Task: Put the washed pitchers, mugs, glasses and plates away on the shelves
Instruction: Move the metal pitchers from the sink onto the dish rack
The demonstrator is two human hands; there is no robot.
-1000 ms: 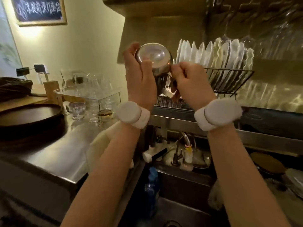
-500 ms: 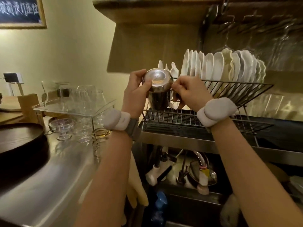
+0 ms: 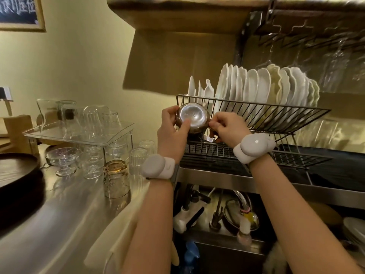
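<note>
At centre frame, the left hand (image 3: 172, 129) cups a polished stainless steel pitcher (image 3: 192, 120), inverted with its base facing the camera, thumb across the base. The right hand (image 3: 227, 128), just right of it, pinches its handle with fingers closed. Behind them, white ceramic plates (image 3: 262, 86) stand upright in a dark wire dish rack (image 3: 280, 117), right of centre.

One head-worn wide-angle view looks forward and slightly down from close range, facing the dish rack (image 3: 256, 115) above the sink, with the steel counter (image 3: 59, 224) at left.
</note>
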